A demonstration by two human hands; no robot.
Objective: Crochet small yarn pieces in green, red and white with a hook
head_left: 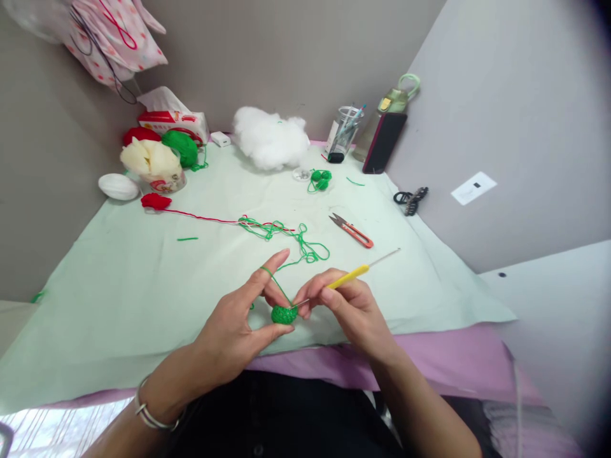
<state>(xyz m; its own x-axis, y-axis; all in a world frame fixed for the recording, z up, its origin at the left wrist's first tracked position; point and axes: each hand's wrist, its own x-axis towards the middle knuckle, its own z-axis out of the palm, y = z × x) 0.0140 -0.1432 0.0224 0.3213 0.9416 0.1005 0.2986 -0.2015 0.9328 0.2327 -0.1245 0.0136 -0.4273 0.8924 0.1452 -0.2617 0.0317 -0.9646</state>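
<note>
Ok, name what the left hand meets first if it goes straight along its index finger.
Likely the loose green yarn, though the left hand could pass above it; depth is unclear.

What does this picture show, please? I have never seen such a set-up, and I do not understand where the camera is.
There is no machine here, only a person's two bare hands. One camera, worn on the head, looks forward and down. The left hand holds a small, rounded green crocheted piece, with a thin green yarn strand running over one finger. The right hand holds a slim yellow-handled metal hook, one end at the piece. On the pale green cloth lie orange-handled metal snips and, further back, a fluffy white heap of stuffing.
</note>
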